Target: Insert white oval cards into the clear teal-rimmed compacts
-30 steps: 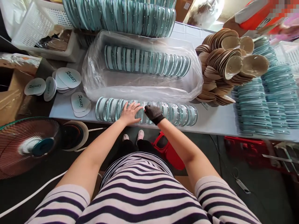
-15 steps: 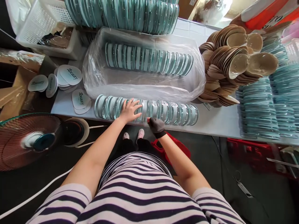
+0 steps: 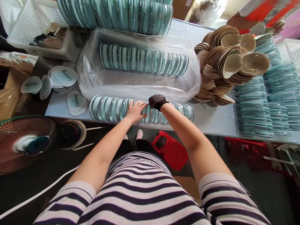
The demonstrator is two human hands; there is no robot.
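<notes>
Along the near edge of the table lies a row of clear plastic packages point(image 3: 105, 108) with rounded rims, standing on edge and pressed face to face. My left hand point(image 3: 136, 111) is bare and rests on the middle of this row, its fingers spread. Just to its right, my right hand point(image 3: 156, 101) wears a dark mesh glove and is at the row's far side. Its fingers are curled closed, and whatever is between them is hidden. Behind the row, a clear plastic bag point(image 3: 138, 89) lines a bin holding a second row of similar packages point(image 3: 142, 61).
More packages point(image 3: 122, 17) are stacked at the back and in piles point(image 3: 254, 109) at right. Nested brown moulded cups point(image 3: 217, 62) lie right of the bin. Printed white cards point(image 3: 76, 101) and a white basket point(image 3: 51, 50) are at left. A fan point(image 3: 37, 145) and red stool point(image 3: 175, 155) stand below.
My right hand has moved from the row's near side up and over to its far side. My left hand has shifted slightly right along the row. The view has shifted a little.
</notes>
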